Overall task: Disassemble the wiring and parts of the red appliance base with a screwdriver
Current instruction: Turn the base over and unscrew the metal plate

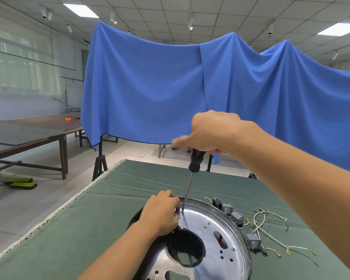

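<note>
Gripping the black handle of the screwdriver (192, 178) from above, my right hand (209, 132) has its fingers curled round the top; the index finger is blurred, so I can't say exactly how it lies. The shaft runs down, tilted slightly, tip on a screw (181, 219) in the silver metal plate (208, 235).

My left hand (162, 212) rests on the far-left edge of the plate, fingers curled and pressed together right beside the tip; probably pinching something at the screw, but I can't tell.

The appliance base (245, 239) sits at the near right of the green-clothed tabletop (89, 219), dark round rim around the plate. The plate has a big round opening (185, 249) with only dark interior in it, plus a slot (220, 239) showing a bit of red inside.

Loose on the cloth just right of the rim: small grey block parts (253, 241) and white wires (271, 223) with yellow ring terminals.

Behind the tabletop, a blue cloth (150, 87) hangs. Far left, a brown table (38, 130).
</note>
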Motion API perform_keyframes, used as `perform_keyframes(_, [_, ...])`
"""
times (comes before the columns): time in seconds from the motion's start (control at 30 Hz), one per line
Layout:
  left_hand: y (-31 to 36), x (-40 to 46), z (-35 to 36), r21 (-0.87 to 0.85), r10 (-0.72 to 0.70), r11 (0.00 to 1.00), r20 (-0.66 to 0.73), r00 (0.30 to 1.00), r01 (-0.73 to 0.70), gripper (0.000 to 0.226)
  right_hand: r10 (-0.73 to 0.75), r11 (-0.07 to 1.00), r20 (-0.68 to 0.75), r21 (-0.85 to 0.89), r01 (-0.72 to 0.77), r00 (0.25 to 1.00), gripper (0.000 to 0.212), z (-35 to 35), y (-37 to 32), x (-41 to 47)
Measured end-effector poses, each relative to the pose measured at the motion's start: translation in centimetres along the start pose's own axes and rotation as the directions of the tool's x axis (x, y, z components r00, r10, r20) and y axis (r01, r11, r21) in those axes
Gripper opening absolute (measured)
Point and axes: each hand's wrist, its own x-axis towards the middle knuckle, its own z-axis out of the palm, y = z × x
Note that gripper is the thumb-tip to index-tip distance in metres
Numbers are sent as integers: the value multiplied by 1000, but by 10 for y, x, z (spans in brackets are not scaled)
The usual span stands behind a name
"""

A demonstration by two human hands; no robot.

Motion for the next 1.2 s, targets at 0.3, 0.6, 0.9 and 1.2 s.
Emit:
perform_keyframes(0.3, [0, 0, -1, 4, -2, 1000, 3, 1000, 2, 26, -53, 991, 20, 122, 51, 998, 30, 2, -1, -3])
perform_keyframes(0.6, [2, 0, -3, 15, -1, 1000, 7, 1000, 1, 27, -58, 978, 76, 205, 42, 995, 28, 0, -1, -7])
perform_keyframes(0.9, [2, -1, -4, -34, 27, 999, -15, 1000, -28, 29, -74, 966, 100, 253, 46, 992, 34, 0, 1, -6])
perform_keyframes(1.2, [2, -1, -6, -88, 17, 996, -10, 1000, -18, 29, -23, 953, -23, 303, 29, 999, 36, 9, 5, -8])
